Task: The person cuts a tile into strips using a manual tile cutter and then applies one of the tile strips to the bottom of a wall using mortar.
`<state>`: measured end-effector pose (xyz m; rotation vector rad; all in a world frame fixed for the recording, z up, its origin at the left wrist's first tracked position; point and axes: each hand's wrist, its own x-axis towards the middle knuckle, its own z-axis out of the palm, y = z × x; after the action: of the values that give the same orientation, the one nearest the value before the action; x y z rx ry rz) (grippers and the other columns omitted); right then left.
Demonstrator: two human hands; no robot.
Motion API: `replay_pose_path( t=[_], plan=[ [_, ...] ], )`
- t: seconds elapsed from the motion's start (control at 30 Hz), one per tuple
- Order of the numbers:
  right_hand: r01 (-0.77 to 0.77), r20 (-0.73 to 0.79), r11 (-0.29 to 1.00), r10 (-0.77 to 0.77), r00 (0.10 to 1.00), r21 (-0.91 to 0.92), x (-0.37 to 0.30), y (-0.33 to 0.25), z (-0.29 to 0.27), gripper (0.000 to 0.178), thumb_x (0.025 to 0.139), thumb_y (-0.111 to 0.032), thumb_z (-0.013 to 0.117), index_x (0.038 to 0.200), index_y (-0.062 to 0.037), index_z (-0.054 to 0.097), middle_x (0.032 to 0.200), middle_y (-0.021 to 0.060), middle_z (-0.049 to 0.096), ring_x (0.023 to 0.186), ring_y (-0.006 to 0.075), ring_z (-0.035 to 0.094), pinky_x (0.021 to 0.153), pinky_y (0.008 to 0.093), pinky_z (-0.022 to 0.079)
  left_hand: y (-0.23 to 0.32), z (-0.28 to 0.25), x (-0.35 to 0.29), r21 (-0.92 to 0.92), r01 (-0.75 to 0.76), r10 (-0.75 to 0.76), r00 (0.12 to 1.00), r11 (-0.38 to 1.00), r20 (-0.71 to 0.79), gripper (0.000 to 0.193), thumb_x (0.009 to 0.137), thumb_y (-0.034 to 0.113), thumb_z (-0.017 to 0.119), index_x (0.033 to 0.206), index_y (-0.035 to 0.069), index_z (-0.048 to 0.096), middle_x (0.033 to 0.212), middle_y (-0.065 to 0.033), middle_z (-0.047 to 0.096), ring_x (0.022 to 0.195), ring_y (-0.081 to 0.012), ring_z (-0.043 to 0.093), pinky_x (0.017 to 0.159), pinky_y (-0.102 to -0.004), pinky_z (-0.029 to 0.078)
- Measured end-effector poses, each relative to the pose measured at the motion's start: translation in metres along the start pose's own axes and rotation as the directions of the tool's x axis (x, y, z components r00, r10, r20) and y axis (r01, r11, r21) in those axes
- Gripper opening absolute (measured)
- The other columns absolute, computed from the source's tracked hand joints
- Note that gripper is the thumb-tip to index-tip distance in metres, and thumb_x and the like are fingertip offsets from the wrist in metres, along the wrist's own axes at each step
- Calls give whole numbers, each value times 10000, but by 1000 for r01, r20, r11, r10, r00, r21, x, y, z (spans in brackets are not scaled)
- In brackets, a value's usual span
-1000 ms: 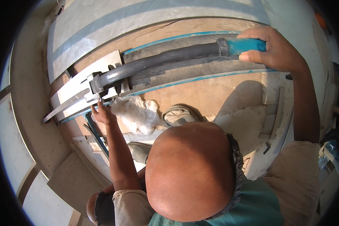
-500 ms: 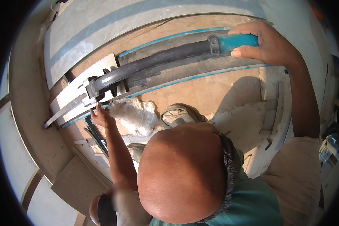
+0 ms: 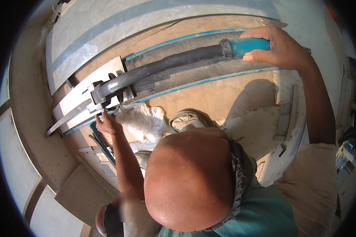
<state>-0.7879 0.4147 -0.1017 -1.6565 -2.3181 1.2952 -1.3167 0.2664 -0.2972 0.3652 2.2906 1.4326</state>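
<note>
My right hand (image 3: pixel 281 49) is wrapped around the blue grip of a long black lever handle (image 3: pixel 170 61) at the upper right. The handle belongs to what looks like a manual tile cutter (image 3: pixel 201 77), a long grey bed with blue edges. At its left end, the handle meets a black and metal carriage (image 3: pixel 101 93) on a metal rail (image 3: pixel 65 118). Beneath the carriage lies a white tile (image 3: pixel 110 71). My left hand (image 3: pixel 108 124) reaches up to the carriage's near side, fingers apart, one fingertip touching or nearly touching it. The cutting wheel is hidden.
Crumpled clear plastic (image 3: pixel 146 120) lies by the cutter, close to my shoe (image 3: pixel 186 120). A large grey slab (image 3: pixel 154 23) rests beyond the cutter. At lower left is a brown board (image 3: pixel 83 185). My head covers the lower middle.
The handle's grip end and my right hand have dipped very slightly. My left hand stays at the carriage, almost unmoved.
</note>
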Motion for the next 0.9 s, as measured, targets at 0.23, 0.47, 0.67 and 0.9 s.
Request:
replay_pose_path(
  t=[0.23, 0.47, 0.67, 0.9],
  plan=[
    [24, -25, 998, -23, 999, 53, 3, 2, 6, 508, 734, -244, 792, 1131, 34, 641, 1002, 158, 676, 932, 235, 638, 848, 339, 489, 4, 2, -6, -4, 11, -12, 1000, 1000, -15, 662, 875, 116, 673, 1454, 68, 356, 910, -45, 576, 716, -122, 529, 549, -275, 438],
    [36, -64, 999, -35, 997, 17, 10, -2, 13, 500, 725, -241, 797, 1115, 35, 649, 991, 172, 680, 928, 241, 637, 857, 339, 485, 4, 9, -9, -126, 8, -15, 999, 992, -48, 681, 850, 92, 708, 1440, 47, 371, 863, -1, 545, 668, -84, 488, 538, -258, 391],
    [35, -90, 999, -34, 995, 11, 11, -8, 19, 508, 730, -276, 795, 1120, 18, 657, 1036, 179, 677, 972, 272, 633, 885, 355, 477, -2, 13, -10, -157, -5, 0, 1000, 988, -31, 655, 869, 100, 700, 1435, 31, 377, 872, -3, 583, 677, -70, 497, 529, -231, 371],
    [2, -15, 1000, -2, 1000, 25, 23, -36, 23, 512, 756, -329, 781, 1143, -17, 657, 1104, 184, 668, 1020, 323, 623, 916, 376, 470, -10, 8, -2, -194, -23, 15, 999, 981, -47, 709, 863, 111, 718, 1438, -40, 330, 883, -37, 607, 711, -93, 548, 548, -234, 392]
  ],
)
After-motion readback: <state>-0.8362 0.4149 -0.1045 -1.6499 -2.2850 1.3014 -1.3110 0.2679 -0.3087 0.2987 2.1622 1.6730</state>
